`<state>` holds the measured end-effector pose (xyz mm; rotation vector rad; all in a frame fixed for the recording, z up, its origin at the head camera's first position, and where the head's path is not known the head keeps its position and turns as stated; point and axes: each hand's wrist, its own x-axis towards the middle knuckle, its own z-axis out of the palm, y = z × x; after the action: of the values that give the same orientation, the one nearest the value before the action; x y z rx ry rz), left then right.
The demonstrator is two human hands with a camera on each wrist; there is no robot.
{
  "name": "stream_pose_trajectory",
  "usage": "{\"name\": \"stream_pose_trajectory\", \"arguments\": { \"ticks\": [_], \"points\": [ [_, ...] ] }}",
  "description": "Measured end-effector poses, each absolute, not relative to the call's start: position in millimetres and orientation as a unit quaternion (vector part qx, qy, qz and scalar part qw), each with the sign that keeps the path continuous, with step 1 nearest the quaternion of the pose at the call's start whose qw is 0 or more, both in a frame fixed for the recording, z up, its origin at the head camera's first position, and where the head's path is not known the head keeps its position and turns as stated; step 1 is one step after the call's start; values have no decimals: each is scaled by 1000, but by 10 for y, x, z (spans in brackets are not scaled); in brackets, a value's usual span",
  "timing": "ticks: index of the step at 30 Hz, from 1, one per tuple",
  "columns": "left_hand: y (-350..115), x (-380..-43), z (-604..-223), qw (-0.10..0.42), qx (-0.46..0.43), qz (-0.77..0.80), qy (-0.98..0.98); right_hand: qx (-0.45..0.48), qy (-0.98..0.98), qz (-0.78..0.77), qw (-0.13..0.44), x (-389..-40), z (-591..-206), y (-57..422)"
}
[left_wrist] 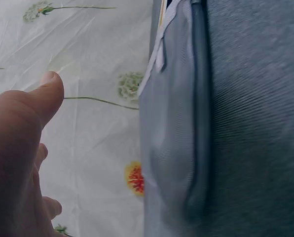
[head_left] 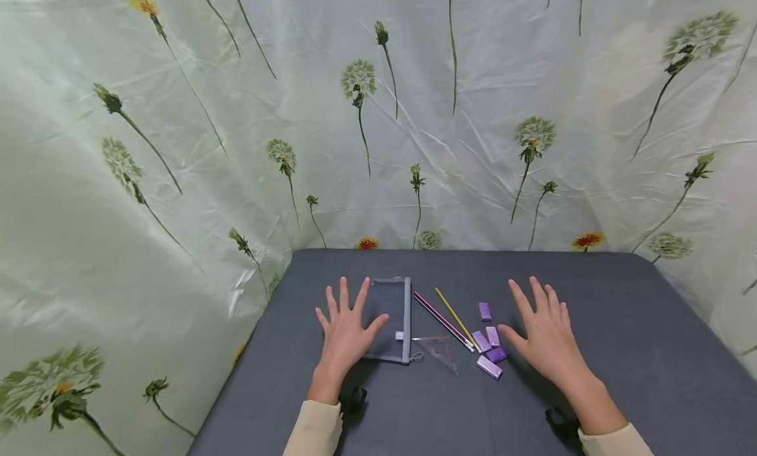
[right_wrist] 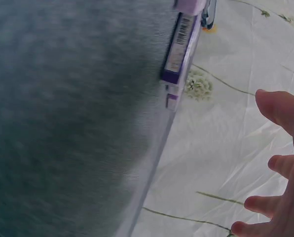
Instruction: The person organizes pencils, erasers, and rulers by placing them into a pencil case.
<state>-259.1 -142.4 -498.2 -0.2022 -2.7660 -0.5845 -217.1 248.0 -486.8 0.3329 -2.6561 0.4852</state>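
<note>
My left hand (head_left: pixel 345 334), fingers spread, hovers over the left part of a see-through mesh zip pouch (head_left: pixel 388 299) and holds nothing. In the left wrist view the grey pouch (left_wrist: pixel 172 113) lies low on the table, thumb and fingers apart from it. My right hand (head_left: pixel 547 341) is also spread and holds nothing, just right of several purple erasers (head_left: pixel 489 367). The right wrist view shows an eraser with a barcode (right_wrist: pixel 179 52), away from the fingers. Between the hands lie a yellow pencil (head_left: pixel 452 315), dark red striped pencils (head_left: pixel 440 318) and a clear set square (head_left: pixel 439 352).
A dark grey table (head_left: pixel 414 416) with a rounded far right corner carries everything. Behind it and to its left hangs a pale sheet (head_left: pixel 473 200) printed with dandelions. A black wrist strap (head_left: pixel 355 401) shows below my left hand.
</note>
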Motion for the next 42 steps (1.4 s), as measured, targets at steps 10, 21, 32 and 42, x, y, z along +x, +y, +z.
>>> {"name": "stream_pose_trajectory", "arguments": {
  "ticks": [10,21,32,42],
  "points": [
    [-1331,-2721,-4713,143,-87,-191,-967,175,-948,155,215,-2305,-4629,2480],
    [-1077,-2856,-4629,75,-90,-223,-968,203,-949,198,139,-2544,-4509,2281],
    [-938,-2832,-4878,-26,-65,-243,-967,204,-944,252,68,-2730,-4692,2015],
    [-768,-2855,-4996,-46,-54,-259,-963,208,-932,297,26,-2832,-4804,1924]
  ]
}}
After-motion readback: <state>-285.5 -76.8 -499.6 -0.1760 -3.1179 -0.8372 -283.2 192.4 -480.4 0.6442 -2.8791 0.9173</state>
